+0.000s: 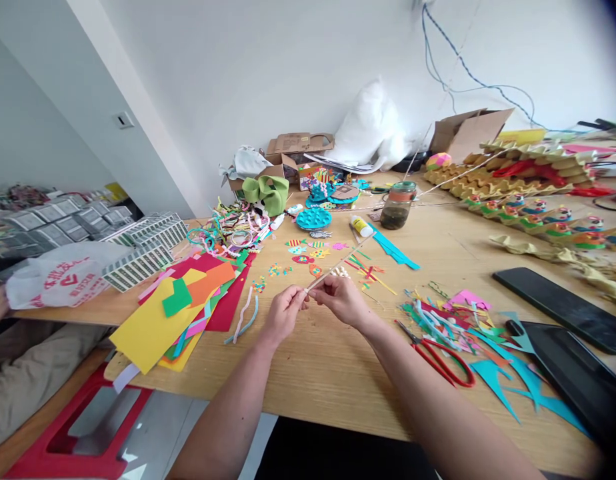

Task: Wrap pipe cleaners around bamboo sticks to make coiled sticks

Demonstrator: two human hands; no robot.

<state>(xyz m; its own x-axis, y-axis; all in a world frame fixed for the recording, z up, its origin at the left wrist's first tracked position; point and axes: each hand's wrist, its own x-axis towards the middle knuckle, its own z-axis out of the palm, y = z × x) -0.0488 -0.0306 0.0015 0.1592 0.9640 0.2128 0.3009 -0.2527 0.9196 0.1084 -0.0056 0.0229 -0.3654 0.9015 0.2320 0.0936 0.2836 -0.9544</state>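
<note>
My left hand [284, 313] and my right hand [342, 300] meet over the middle of the table, both closed in a pinch. Between their fingertips is the near end of a thin pale strip [333, 271], which slants up and away to the right. Whether it is a stick or a stiff cord I cannot tell. Just beyond the hands lie small paper fish [303, 259], tiny coloured paper bits [259, 285] and narrow coloured paper strips [371, 272]. A pink and a blue fuzzy stem [248, 323] rest left of my left hand.
Coloured paper sheets [161, 320] spread at left. Red-handled scissors [438, 360], paper scraps [448, 320] and a black phone [568, 307] lie at right. Farther back stand a glue bottle [362, 227], a glass jar [398, 208] and egg trays [468, 177]. Someone's leg [38, 373] shows at left.
</note>
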